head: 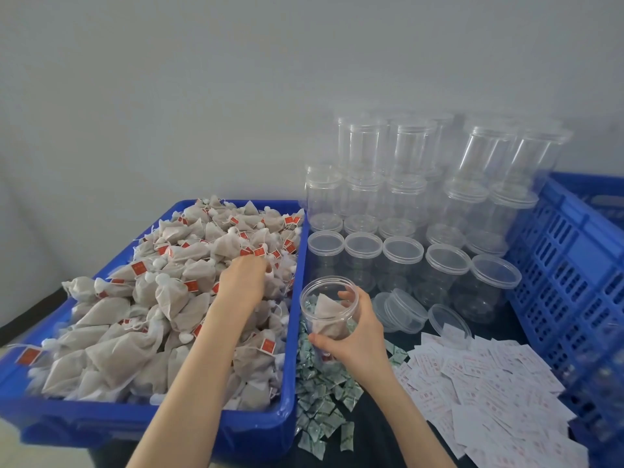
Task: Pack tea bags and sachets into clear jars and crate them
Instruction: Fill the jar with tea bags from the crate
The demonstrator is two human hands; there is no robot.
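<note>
Dark table (pixel 378 430) — blue bin (pixel 287 366), jars (pixel 401 251), sachets (pixel 489 386), crate (pixel 567 265).

A small packing room against a bare grey wall. A blue bin (pixel 287 366) heaped with tea bags (pixel 135 332), stacked empty jars (pixel 405 204), loose sachets (pixel 489 383) and a crate (pixel 567 265) show bulk hand-packing.

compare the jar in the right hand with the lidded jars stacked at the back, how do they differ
The held jar is open, with no lid; the stacked jars carry lids. The held jar is tilted toward the tea bag bin, gripped by the right hand; the stacked jars stand upright. The held jar holds a tea bag; the stacked jars look empty. Both are clear plastic.
</note>
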